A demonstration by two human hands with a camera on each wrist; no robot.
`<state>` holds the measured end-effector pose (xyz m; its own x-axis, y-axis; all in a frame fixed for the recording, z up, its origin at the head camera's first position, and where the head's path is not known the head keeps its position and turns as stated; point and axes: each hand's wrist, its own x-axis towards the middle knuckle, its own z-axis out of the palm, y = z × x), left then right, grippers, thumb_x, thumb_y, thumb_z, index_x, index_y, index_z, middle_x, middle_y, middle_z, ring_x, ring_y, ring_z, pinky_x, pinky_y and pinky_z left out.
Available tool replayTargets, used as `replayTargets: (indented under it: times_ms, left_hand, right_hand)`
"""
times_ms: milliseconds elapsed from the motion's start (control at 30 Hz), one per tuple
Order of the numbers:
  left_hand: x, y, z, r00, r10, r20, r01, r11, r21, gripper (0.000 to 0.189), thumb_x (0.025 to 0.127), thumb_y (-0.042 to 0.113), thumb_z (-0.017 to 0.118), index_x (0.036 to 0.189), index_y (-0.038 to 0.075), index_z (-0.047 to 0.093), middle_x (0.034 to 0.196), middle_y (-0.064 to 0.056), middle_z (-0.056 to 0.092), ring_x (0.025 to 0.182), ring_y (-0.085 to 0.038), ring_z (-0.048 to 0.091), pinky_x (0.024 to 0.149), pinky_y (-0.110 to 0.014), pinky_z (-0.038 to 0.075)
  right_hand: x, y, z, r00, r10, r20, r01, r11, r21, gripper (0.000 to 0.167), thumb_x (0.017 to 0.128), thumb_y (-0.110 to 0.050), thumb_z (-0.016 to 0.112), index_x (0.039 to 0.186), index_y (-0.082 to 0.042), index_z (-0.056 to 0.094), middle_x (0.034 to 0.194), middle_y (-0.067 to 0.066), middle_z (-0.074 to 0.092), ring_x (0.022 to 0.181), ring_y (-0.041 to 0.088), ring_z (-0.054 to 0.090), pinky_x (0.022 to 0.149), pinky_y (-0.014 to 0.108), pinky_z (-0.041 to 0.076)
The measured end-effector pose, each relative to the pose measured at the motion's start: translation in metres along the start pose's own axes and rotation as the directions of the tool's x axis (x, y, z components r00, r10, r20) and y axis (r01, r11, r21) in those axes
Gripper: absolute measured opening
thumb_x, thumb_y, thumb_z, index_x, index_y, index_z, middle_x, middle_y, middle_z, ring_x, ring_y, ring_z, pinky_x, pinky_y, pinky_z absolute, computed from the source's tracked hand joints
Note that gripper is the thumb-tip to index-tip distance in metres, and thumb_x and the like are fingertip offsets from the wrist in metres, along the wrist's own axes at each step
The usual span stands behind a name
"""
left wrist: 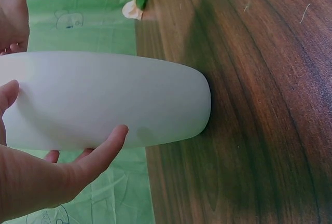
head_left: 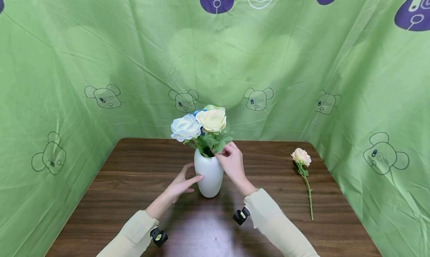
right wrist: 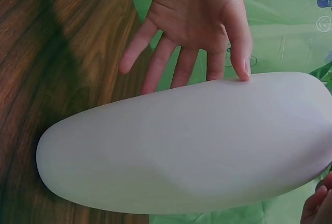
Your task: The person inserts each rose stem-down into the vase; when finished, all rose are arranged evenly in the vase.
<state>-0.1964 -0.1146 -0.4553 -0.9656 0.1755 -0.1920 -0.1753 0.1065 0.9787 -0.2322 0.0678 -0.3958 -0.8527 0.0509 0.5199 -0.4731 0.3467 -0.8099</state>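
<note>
A white vase [head_left: 209,178] stands upright on the table, holding a pale blue rose [head_left: 186,127], a cream rose [head_left: 213,119] and a darker blue bloom mostly hidden behind them. My left hand [head_left: 181,184] is at the vase's left side, thumb touching its wall; in the right wrist view that hand [right wrist: 197,22] has its fingers spread and fairly straight. At the rim's right, my right hand [head_left: 233,162] pinches green leaves [head_left: 218,143] under the cream rose. The curled fingertips [right wrist: 311,206] show at the right wrist view's edge.
One peach rose [head_left: 301,157] with a long stem lies on the right of the brown wooden table [head_left: 141,175]. Green printed cloth [head_left: 134,63] hangs behind and along both sides. Black wrist cameras [head_left: 240,216] are strapped over the cream sleeves [head_left: 273,216].
</note>
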Motion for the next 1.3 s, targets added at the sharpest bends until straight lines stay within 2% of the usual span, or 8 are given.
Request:
replayTargets:
  times_ms: [200,367,533,667,900,1033,1100,1300]
  left_hand:
    - [-0.001,0.000,0.000,1.000,0.005,0.001,-0.005,1.000,-0.003,0.073,0.077,0.033,0.069,0.133,0.013,0.028,0.133,-0.017,0.027,0.111,-0.037,0.040,0.073,-0.045,0.047]
    - [-0.001,0.000,-0.001,1.000,0.005,0.010,-0.005,1.000,-0.003,0.074,0.077,0.033,0.068,0.134,0.012,0.027,0.136,-0.019,0.022,0.114,-0.038,0.036,0.075,-0.046,0.046]
    - [-0.001,0.000,-0.001,1.000,0.004,0.011,-0.004,1.000,-0.005,0.074,0.077,0.033,0.069,0.134,0.012,0.027,0.137,-0.019,0.021,0.115,-0.039,0.035,0.076,-0.048,0.045]
    - [-0.001,0.000,-0.001,1.000,0.005,0.010,-0.005,1.000,-0.006,0.073,0.077,0.033,0.069,0.133,0.012,0.027,0.136,-0.018,0.022,0.114,-0.038,0.037,0.075,-0.047,0.046]
    - [0.000,-0.001,-0.002,1.000,0.009,0.017,-0.009,1.000,-0.007,0.072,0.078,0.032,0.068,0.133,0.012,0.028,0.136,-0.019,0.022,0.114,-0.039,0.036,0.076,-0.048,0.045]
    - [0.000,-0.001,-0.001,1.000,0.008,0.016,-0.008,1.000,-0.004,0.071,0.078,0.032,0.068,0.133,0.012,0.028,0.136,-0.019,0.023,0.113,-0.039,0.037,0.077,-0.049,0.044]
    - [-0.001,0.000,-0.001,1.000,0.008,0.012,-0.007,1.000,-0.001,0.072,0.078,0.032,0.068,0.133,0.012,0.028,0.136,-0.019,0.022,0.113,-0.038,0.037,0.075,-0.048,0.045]
    - [-0.001,0.001,0.000,1.000,0.004,0.003,-0.004,1.000,0.001,0.073,0.077,0.033,0.069,0.133,0.013,0.028,0.135,-0.019,0.024,0.113,-0.037,0.038,0.074,-0.046,0.047]
  right_hand:
    - [-0.001,0.003,-0.008,1.000,0.007,-0.015,-0.005,0.993,0.120,0.004,0.075,0.002,0.063,0.071,0.001,0.063,0.067,0.006,0.046,0.060,0.014,0.044,0.052,0.021,0.037]
    - [0.001,0.005,-0.029,0.996,0.047,-0.072,-0.032,0.980,0.198,0.014,0.079,0.003,0.058,0.091,0.005,0.065,0.078,0.010,0.056,0.067,0.012,0.050,0.058,0.019,0.041]
    - [0.001,0.013,-0.061,0.985,0.134,-0.111,-0.112,0.975,0.190,0.013,0.081,0.003,0.058,0.091,0.010,0.063,0.085,0.017,0.060,0.071,0.013,0.052,0.061,0.017,0.040]
    - [0.000,0.056,-0.084,0.974,0.176,-0.140,-0.155,0.977,0.145,0.013,0.082,-0.001,0.059,0.091,0.006,0.064,0.086,0.015,0.062,0.072,0.011,0.053,0.061,0.019,0.040]
    - [-0.011,0.192,-0.130,0.954,0.262,-0.143,-0.245,0.961,0.127,0.019,0.080,-0.023,0.066,0.095,-0.013,0.068,0.091,0.000,0.064,0.080,0.009,0.054,0.063,0.021,0.040]
    - [-0.024,0.210,-0.154,0.920,0.332,-0.209,-0.337,0.941,0.012,0.017,0.080,-0.019,0.066,0.094,-0.010,0.068,0.089,0.002,0.064,0.077,0.009,0.053,0.059,0.019,0.038]
    - [-0.028,0.196,-0.164,0.899,0.357,-0.254,-0.388,0.918,-0.084,0.019,0.081,-0.017,0.063,0.094,-0.005,0.067,0.087,0.006,0.064,0.075,0.013,0.052,0.060,0.023,0.037]
    - [-0.040,0.185,-0.192,0.828,0.437,-0.351,-0.540,0.791,-0.289,0.025,0.081,-0.016,0.060,0.100,0.000,0.063,0.093,0.016,0.061,0.086,0.024,0.052,0.069,0.029,0.036]
